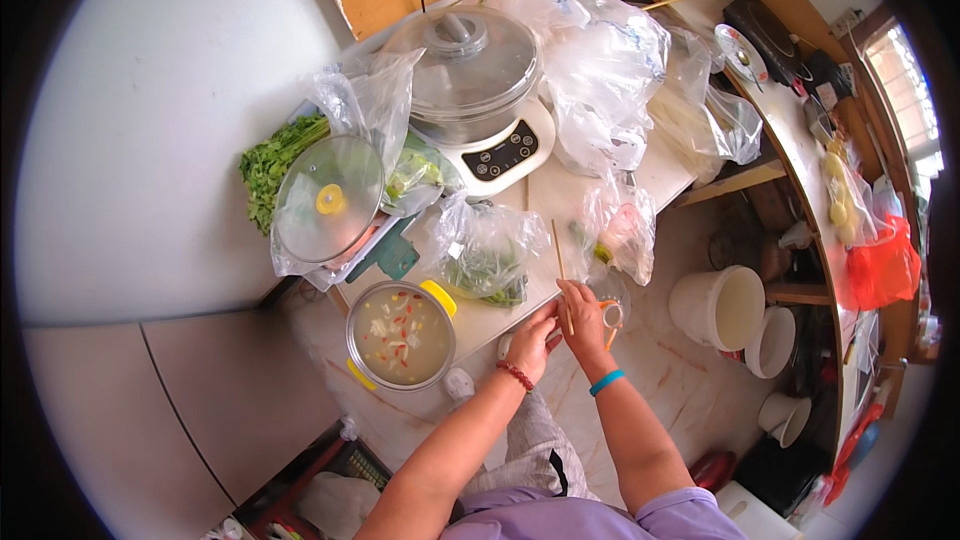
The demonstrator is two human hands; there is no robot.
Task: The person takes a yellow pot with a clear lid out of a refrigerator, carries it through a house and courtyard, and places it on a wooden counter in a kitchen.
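My right hand [581, 319] grips a slender wooden chopstick [556, 244], which points away over the table; whether it is a single stick or a pair I cannot tell. Beside it, at the table's front edge, my left hand [534, 341] has curled fingers, and I cannot see whether they hold anything. To the left is a steel pot [349, 337] with yellow handles. Pale broth [382, 352] with white pieces and red bits fills it. Just beyond my hands lie a plastic bag of green vegetables [487, 270] and a bag with a pinkish item [622, 229].
Behind stands an electric cooker [510, 154] with a glass lid [480, 52]. At left, a glass pot lid [330, 229] leans near leafy greens [281, 157]. White plastic bags [600, 75] crowd the back. White buckets [690, 307] stand to the right, below a curved counter [799, 165].
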